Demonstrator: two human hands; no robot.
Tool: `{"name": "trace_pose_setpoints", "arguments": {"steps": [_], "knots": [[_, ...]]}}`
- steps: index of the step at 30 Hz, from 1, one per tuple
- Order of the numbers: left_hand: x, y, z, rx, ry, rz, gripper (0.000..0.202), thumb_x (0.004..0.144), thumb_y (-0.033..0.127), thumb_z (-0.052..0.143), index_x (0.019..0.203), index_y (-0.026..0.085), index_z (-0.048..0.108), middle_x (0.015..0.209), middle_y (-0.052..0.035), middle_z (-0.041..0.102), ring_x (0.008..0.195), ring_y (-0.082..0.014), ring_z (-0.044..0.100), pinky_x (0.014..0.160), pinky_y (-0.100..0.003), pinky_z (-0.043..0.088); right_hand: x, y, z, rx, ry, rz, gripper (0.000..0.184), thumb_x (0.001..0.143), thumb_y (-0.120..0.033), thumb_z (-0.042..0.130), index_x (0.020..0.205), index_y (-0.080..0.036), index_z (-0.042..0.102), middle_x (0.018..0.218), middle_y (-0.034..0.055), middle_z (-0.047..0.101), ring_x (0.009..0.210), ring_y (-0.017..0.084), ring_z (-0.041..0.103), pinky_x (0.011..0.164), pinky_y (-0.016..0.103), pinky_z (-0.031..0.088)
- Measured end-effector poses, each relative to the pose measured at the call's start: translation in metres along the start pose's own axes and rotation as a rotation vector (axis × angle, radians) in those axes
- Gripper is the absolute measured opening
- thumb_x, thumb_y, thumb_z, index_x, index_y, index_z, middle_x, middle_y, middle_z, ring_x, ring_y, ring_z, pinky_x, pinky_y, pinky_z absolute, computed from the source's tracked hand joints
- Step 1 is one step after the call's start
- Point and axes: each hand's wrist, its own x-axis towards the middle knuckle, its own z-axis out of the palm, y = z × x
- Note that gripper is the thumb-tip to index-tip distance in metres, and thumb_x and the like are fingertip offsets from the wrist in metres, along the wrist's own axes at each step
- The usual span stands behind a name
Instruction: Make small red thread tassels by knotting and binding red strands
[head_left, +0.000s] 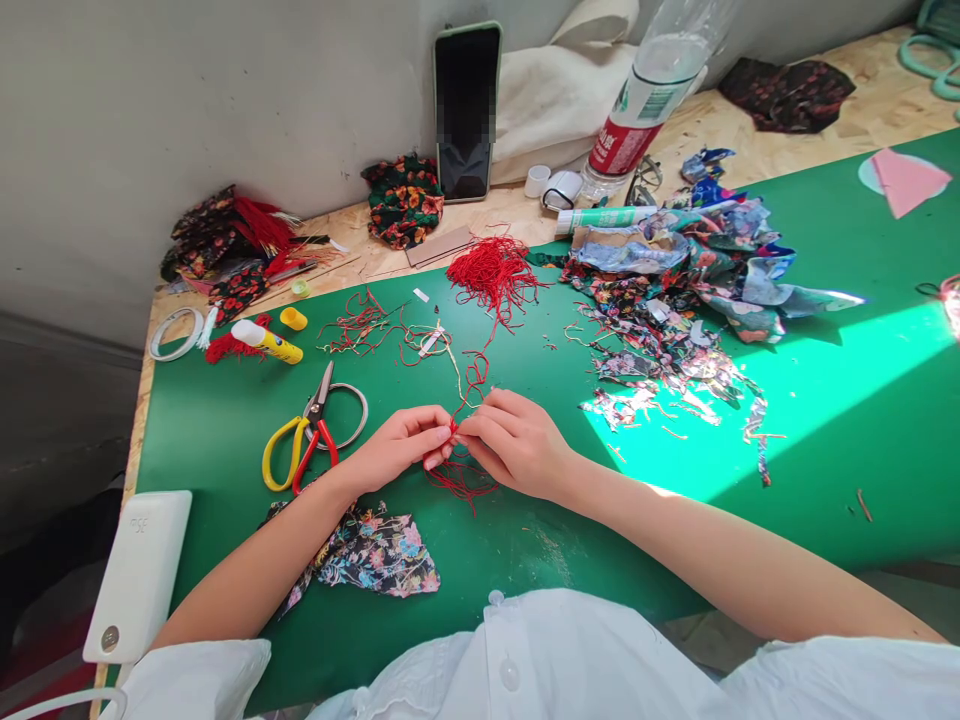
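My left hand (pixel 416 437) is closed in a pinch on a small bundle of red thread (pixel 461 480), whose loose strands hang below the fingers onto the green mat (pixel 540 555). Close against it, my right hand (pixel 514 440) pinches thread at the top of the same bundle; the fingertips hide the exact grip. A strand runs from there up to a pile of red thread (pixel 491 270). One pale cord (pixel 454 362) also reaches down near the right fingertips. Left of my hands lie scissors (pixel 311 425) with one yellow and one red handle, over a metal ring (pixel 364 405).
Floral fabric (pixel 397 560) lies by my left forearm, near a white power bank (pixel 142 570). A glue stick (pixel 268 342) and tape roll (pixel 176 335) are at left. Fabric scraps (pixel 675 270) heap at right. A phone (pixel 466 110) and bottle (pixel 637 110) stand behind.
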Motion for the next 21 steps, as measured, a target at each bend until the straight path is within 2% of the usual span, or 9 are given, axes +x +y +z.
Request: {"name": "trace_pose_setpoints", "arguments": {"steps": [21], "knots": [[0.0001,0.0011,0.0,0.04,-0.001,0.002,0.025,0.084,0.037,0.062,0.08,0.013,0.056,0.067,0.0023,0.052,0.052,-0.0042,0.039,0.054,-0.021,0.031,-0.0011,-0.0007,-0.0001,-0.011,0.006,0.001,0.012,0.091,-0.016,0.051,0.08,-0.018,0.054,0.066,0.0009,0.058,0.066,0.014,0.039,0.061,0.027,0.033]]}}
